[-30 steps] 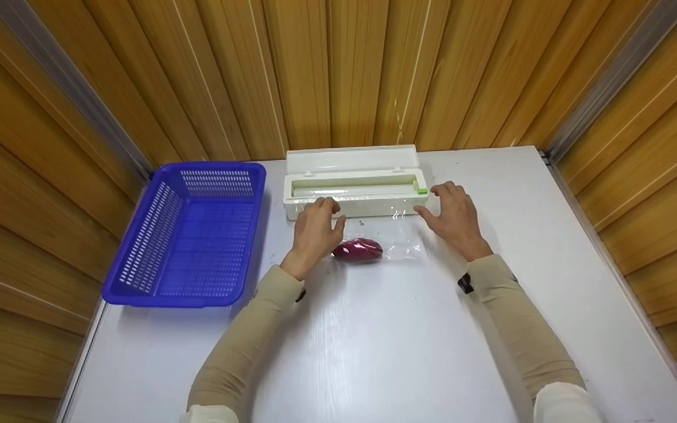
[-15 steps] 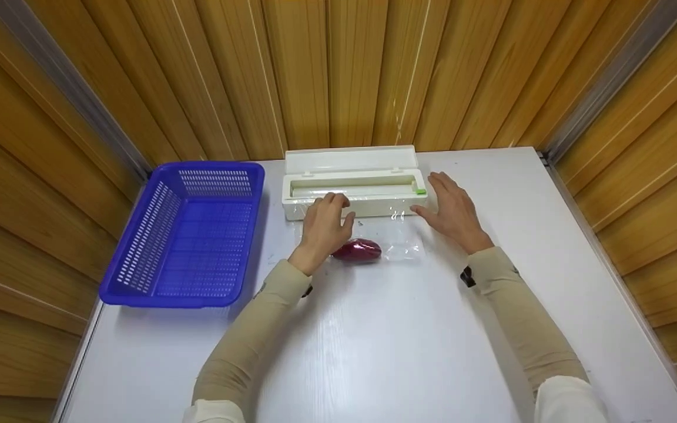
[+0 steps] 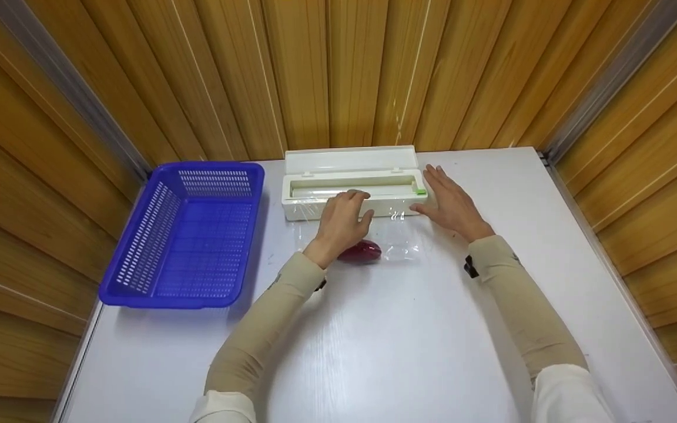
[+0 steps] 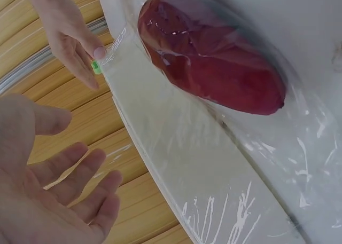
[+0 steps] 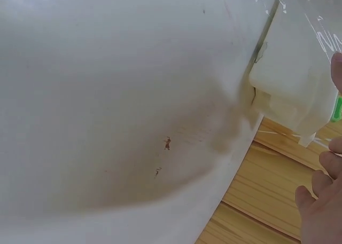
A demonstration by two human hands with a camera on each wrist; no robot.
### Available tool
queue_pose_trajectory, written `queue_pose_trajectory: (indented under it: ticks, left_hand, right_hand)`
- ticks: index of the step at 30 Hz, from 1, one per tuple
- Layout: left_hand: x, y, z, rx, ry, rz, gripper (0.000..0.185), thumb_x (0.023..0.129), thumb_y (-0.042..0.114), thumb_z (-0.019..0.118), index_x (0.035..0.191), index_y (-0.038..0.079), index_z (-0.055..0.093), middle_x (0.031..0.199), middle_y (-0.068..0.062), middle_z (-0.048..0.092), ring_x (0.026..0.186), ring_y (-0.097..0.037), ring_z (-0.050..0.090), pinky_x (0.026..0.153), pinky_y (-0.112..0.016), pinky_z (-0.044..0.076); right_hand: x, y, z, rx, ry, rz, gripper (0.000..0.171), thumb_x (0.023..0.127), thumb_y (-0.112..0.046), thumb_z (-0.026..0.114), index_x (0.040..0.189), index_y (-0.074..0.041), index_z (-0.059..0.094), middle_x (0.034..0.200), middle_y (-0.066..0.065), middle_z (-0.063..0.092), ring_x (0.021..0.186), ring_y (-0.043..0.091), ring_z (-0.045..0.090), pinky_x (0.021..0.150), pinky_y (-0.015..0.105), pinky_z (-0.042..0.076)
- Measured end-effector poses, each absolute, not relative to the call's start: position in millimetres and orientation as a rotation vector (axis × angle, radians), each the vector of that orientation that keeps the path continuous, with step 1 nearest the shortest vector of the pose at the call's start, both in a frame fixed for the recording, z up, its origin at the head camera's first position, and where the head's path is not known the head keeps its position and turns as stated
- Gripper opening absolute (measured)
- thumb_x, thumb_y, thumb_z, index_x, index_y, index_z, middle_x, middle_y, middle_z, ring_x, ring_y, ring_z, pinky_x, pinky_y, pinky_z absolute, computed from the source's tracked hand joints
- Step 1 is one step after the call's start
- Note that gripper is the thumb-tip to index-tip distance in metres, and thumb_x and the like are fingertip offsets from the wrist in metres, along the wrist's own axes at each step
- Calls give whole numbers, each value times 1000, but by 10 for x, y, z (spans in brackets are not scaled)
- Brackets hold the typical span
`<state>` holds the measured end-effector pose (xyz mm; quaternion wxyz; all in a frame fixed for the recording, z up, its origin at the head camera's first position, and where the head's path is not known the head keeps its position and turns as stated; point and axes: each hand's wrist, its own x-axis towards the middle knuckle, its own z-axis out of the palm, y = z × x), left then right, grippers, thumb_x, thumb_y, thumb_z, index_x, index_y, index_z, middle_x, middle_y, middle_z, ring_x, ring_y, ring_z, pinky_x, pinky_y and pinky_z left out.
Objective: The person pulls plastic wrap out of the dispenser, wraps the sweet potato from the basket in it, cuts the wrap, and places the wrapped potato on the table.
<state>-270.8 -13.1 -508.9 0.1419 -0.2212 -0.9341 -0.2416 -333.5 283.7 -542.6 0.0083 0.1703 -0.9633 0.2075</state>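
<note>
A white cling film dispenser (image 3: pixel 350 176) stands with its lid up at the back of the table. A sheet of film (image 3: pixel 397 238) runs from it over a dark red sweet potato (image 3: pixel 365 251). My left hand (image 3: pixel 344 220) hovers at the dispenser's front wall just behind the sweet potato (image 4: pixel 214 57); in the left wrist view its palm (image 4: pixel 48 201) is open and holds nothing. My right hand (image 3: pixel 449 205) lies with straight fingers beside the dispenser's right end (image 5: pixel 288 84), its thumb by the green slider (image 4: pixel 96 67).
A blue slotted basket (image 3: pixel 191 235) stands to the left of the dispenser. The white table (image 3: pixel 403 341) stretches toward me, and wooden panel walls close it in at the back and on both sides.
My left hand has slid to the right along the dispenser's front. My right hand has shifted a little farther back beside the dispenser's right end. The sweet potato has stayed put.
</note>
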Motion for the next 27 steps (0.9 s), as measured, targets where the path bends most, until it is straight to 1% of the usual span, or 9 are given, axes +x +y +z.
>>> queue_pose_trajectory:
  ticks: [3,8,15,22,27]
  left_hand:
    - [-2726,-68,-5095,-656,-2695,-659,32,101,23,70,126,4,72,126,-14,76,118,-33,73,103,-48,56]
    - [-2751,22,-5103,-684,-2704,-608,33,101,24,70,126,3,72,126,-14,76,117,-32,73,102,-47,57]
    - [-2785,111,-5094,-722,-2717,-603,34,102,25,69,127,2,72,128,-14,75,121,-31,72,105,-45,56]
    - [-2840,200,-5094,-770,-2740,-598,39,104,27,67,133,1,70,133,-14,73,125,-31,70,110,-44,53]
    - [-2879,242,-5115,-818,-2743,-577,43,104,29,67,138,1,68,139,-14,70,132,-31,66,115,-43,50]
  right_hand:
    - [-3375,2857,-5437,533,-3045,622,98,100,-62,66,170,-9,22,180,7,13,167,33,10,133,56,15]
    - [-3434,2895,-5429,541,-3074,588,97,100,-60,65,171,-13,20,181,3,10,167,33,8,132,58,15]
    - [-3493,2921,-5454,669,-3064,543,91,105,-55,61,171,-8,18,181,7,10,167,36,8,133,56,14]
    - [-3530,2925,-5468,738,-3092,472,88,108,-58,51,171,-9,15,181,7,6,167,36,5,134,55,9]
    - [-3534,2912,-5444,769,-3100,445,89,108,-60,49,171,-8,15,181,7,6,167,35,6,134,55,7]
